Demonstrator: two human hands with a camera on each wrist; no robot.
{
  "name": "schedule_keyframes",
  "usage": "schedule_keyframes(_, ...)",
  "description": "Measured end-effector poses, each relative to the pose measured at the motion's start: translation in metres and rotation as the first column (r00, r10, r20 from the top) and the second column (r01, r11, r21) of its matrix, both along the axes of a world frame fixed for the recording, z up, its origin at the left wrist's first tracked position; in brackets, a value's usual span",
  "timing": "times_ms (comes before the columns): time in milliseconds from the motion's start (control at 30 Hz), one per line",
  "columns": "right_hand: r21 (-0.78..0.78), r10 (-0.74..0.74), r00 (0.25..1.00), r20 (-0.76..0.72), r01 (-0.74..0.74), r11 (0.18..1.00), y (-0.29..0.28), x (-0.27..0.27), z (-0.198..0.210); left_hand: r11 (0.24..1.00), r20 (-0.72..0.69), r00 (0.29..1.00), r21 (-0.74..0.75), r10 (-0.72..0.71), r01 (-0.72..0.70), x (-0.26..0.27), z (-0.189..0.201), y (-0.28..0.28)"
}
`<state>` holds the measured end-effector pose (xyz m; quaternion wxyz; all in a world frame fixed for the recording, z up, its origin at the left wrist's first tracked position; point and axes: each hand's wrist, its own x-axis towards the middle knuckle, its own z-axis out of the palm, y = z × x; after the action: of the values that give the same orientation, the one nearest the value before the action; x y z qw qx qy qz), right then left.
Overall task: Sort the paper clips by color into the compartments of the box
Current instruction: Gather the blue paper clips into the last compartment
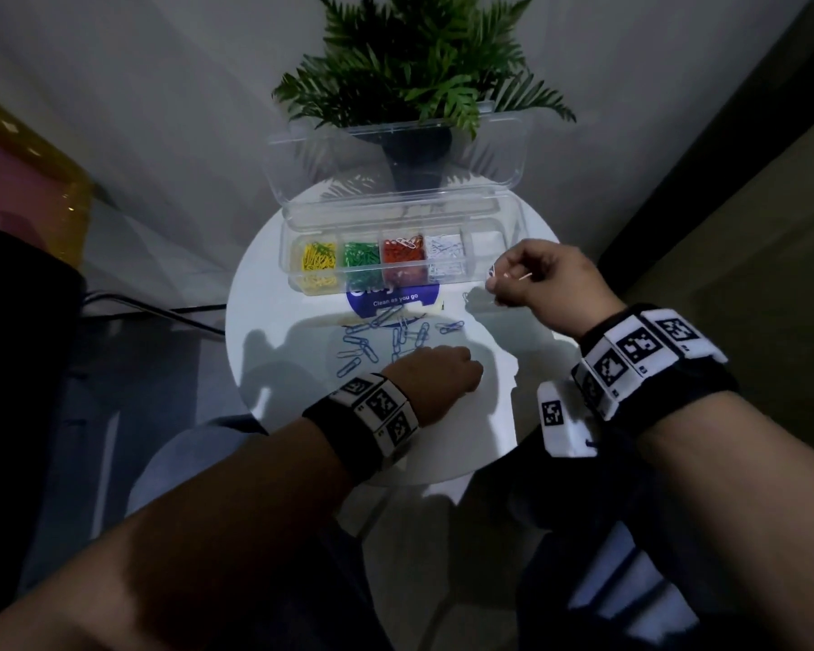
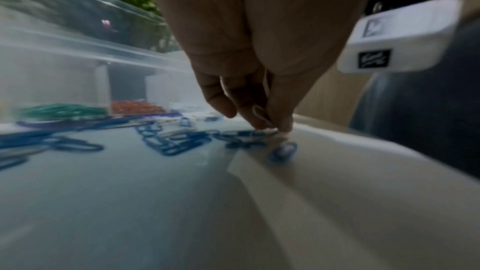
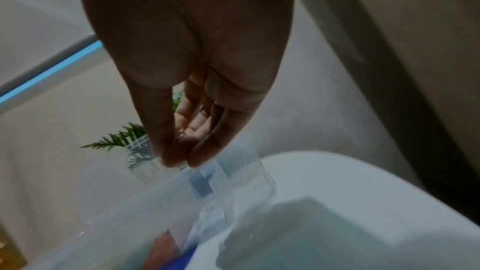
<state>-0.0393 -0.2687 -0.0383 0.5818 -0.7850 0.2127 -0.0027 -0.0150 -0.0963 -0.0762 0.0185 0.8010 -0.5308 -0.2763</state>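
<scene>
A clear compartment box (image 1: 286, 256) stands at the back of the round white table (image 1: 442, 444). From left to right it holds yellow clips (image 1: 319, 260), green clips (image 1: 361, 255), red clips (image 1: 401, 253) and white clips (image 1: 444, 251); the right end compartment (image 1: 487, 249) looks empty. Several blue clips (image 1: 381, 335) (image 2: 171, 145) lie loose in front of it. My left hand (image 1: 435, 368) (image 2: 270, 124) is down among them, pinching a white clip (image 2: 258, 113). My right hand (image 1: 494, 279) (image 3: 179, 161) hovers at the box's right end, pinching a white clip (image 1: 492, 271).
The box's clear lid (image 1: 395, 152) stands open behind it, against a potted fern (image 1: 414, 77). A blue card (image 1: 395, 298) reading "Clean as you go" lies under the box's front edge. Walls close in behind and to the right of the table.
</scene>
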Motion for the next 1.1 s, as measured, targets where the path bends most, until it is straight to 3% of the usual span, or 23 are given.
schedule_keyframes(133, -0.162, 0.057, 0.997, 0.055, -0.047, 0.986, 0.001, 0.032, 0.019, 0.944, -0.152, 0.965, -0.221, 0.213, -0.243, 0.012, 0.010, 0.011)
schedule_keyframes(300, -0.437, 0.198, 0.980, 0.013, -0.173, 0.883, 0.009, 0.070, 0.024, 0.732, -0.304, 0.842, -0.417, 0.446, -0.539, 0.032, 0.029, 0.025)
schedule_keyframes(400, -0.497, 0.238, 0.967, -0.088, -0.250, 0.831, 0.012, 0.077, 0.022, 0.648, -0.308, 0.795, -0.462, 0.522, -0.605, 0.048, 0.037, 0.022)
schedule_keyframes(567, -0.532, 0.161, 0.986, -0.039, -0.156, 0.832, 0.003, 0.065, 0.015, 0.541, -0.340, 0.742, -0.522, 0.577, -0.660, 0.074, 0.048, 0.001)
schedule_keyframes(767, -0.677, 0.197, 0.972, -0.128, -0.231, 0.699, -0.010, 0.028, -0.002, 0.609, -0.244, 0.803, -0.543, 0.544, -0.578, 0.087, 0.046, -0.029)
schedule_keyframes(933, -0.694, 0.188, 0.979, -0.083, -0.192, 0.694, -0.009, 0.021, -0.008, 0.709, -0.149, 0.825, -0.445, 0.545, -0.548, 0.088, 0.033, -0.029)
schedule_keyframes(1100, -0.722, 0.188, 0.980, -0.065, -0.176, 0.669, -0.003, 0.020, -0.005, 0.628, -0.170, 0.806, -0.544, 0.567, -0.557, 0.076, 0.036, 0.004)
